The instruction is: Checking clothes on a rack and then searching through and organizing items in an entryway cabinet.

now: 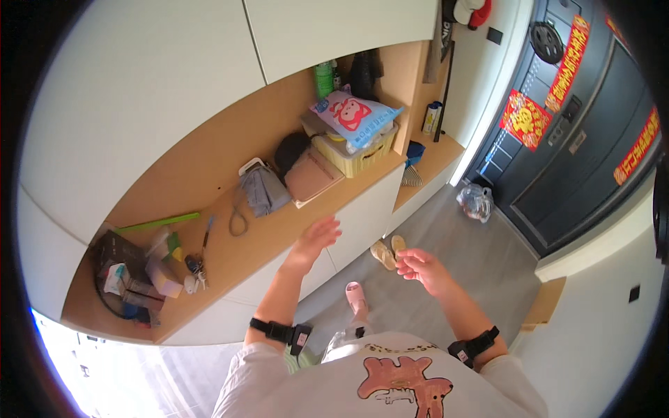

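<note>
My left hand [317, 242] is held up in front of the shelf's front edge, its fingers stretched out and nothing in it. Nearest to it on the wooden shelf [279, 226] are a grey folded cloth bag [265, 191] with a strap loop and a flat pink box [313, 174]. My right hand [425, 272] hangs in the air above the floor, fingers loosely bent and apart, with nothing visible in it. Below and beyond it, a pair of beige slippers [383, 254] lies on the floor. Neither hand touches anything.
A yellow basket [366, 159] bears a blue-and-pink package [355, 118]; a black cap [291, 150] sits beside it. Keys [197, 268], a dark box [115, 251] and clutter fill the shelf's left end. A plastic bag [476, 203] stands by the dark door [557, 188].
</note>
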A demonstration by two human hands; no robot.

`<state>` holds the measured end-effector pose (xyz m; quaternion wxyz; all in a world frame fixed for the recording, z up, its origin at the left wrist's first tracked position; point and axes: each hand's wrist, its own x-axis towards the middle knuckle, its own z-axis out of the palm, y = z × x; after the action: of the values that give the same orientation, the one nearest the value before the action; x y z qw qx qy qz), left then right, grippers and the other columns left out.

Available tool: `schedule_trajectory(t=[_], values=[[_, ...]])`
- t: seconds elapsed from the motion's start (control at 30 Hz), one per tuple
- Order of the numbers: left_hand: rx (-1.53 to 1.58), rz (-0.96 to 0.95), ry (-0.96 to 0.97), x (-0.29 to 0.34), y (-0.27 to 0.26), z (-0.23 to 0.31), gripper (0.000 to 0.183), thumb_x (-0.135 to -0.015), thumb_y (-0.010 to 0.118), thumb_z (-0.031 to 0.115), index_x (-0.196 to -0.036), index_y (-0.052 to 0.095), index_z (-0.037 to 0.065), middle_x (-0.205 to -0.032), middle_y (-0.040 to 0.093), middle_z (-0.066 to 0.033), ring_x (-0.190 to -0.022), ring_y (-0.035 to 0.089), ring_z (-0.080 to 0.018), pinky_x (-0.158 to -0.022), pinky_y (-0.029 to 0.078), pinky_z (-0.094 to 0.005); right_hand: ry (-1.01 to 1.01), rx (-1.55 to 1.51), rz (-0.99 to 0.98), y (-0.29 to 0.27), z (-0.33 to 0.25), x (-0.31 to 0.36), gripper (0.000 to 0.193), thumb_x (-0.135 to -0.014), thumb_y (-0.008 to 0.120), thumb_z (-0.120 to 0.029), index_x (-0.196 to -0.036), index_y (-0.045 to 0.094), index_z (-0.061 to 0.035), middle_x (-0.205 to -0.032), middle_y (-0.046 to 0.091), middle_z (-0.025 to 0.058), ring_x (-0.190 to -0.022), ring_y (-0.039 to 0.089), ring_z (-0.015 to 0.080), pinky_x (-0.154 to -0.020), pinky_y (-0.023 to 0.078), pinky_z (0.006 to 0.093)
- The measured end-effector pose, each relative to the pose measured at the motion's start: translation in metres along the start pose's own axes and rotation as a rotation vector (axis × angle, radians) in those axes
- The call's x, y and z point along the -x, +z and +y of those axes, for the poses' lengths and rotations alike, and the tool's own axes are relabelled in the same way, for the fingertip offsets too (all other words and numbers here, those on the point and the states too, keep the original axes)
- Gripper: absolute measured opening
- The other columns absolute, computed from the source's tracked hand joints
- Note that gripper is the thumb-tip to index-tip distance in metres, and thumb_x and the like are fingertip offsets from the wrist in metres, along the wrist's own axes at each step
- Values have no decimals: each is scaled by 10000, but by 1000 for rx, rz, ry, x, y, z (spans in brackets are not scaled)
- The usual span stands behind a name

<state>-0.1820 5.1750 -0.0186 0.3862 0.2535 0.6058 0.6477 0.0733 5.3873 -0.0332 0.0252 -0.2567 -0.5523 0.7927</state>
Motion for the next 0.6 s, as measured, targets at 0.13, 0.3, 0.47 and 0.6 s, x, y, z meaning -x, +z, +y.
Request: schedule_trajectory(t=[0.13,0.3,0.47,0.6], values=[[279,165,90,-121,6,27,569,-950,616,290,-1411,415,24,-1301,559,-112,-1185,561,-228,-987,463,-381,-44,192,32,-27,-51,-42,327,-970,566,-254,-1244,591,-78,-1092,660,75,-977,634,178,-850,489,326],[485,260,90,-250,-4,61,539,-933,645,310,-1348,461,18,-1250,574,-108,-1148,564,-223,-941,478,-371,-83,275,176,-45,-115,-98,390,-966,561,-255,-1310,542,-74,-1126,654,83,-995,628,177,-854,490,331],[569,364,-1,-316,-11,64,549,-898,708,269,-1341,479,39,-1279,588,-98,-1156,572,-219,-973,479,-374,-356,281,251,-33,-177,-163,515,-953,588,-266,-1411,433,-90,-1264,577,116,-1090,584,193,-869,481,339],[491,406,43,-302,1,91,386,-890,703,156,-1229,572,25,-1184,648,-90,-1050,625,-213,-931,503,-386,-466,243,184,-35,-208,-229,500,-960,588,-233,-1410,431,-83,-1333,526,120,-1162,541,201,-917,458,339]])
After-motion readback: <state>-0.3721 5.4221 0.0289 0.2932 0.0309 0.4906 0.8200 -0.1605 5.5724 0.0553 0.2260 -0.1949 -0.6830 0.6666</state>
